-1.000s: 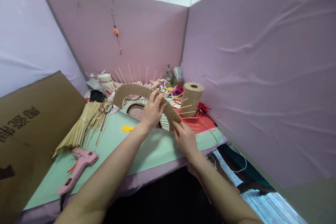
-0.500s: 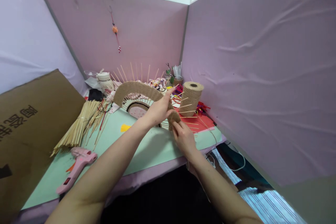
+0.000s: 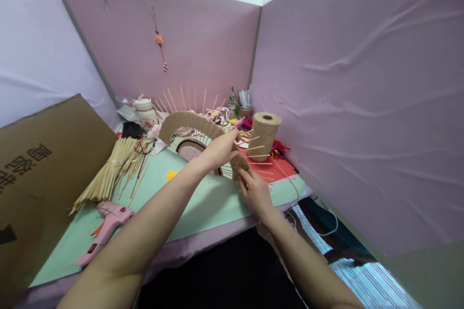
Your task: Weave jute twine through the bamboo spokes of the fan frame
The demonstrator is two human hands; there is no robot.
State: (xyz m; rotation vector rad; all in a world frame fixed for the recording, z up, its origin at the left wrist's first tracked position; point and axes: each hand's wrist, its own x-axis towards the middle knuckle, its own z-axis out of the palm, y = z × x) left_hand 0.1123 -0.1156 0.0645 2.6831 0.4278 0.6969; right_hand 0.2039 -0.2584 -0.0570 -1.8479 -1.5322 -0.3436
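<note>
A woven arch of brown twine (image 3: 188, 119) stands on the table, with thin wooden sticks fanning out from its outer edge. A smaller curved inner frame shows beneath it. My left hand (image 3: 219, 150) is closed over the arch's right part, its fingers partly hidden behind the weave. Lower down, at the arch's right end, my right hand (image 3: 254, 190) pinches the woven band between thumb and fingers. Just behind the right-hand sticks stands a spool of twine (image 3: 264, 141), a loose strand trailing to the table's right side.
A pink glue gun (image 3: 108, 231) lies at the front left beside a bundle of sticks (image 3: 110, 174). The large cardboard sheet (image 3: 54, 164) leans at the left. A white jar (image 3: 146, 112) and a cup of white sticks (image 3: 245, 104) stand behind. Pink panels (image 3: 203, 34) enclose the table.
My left hand's raised index finger has bent down onto the woven band. The arch has shifted very slightly; my right hand keeps nearly the same place.
</note>
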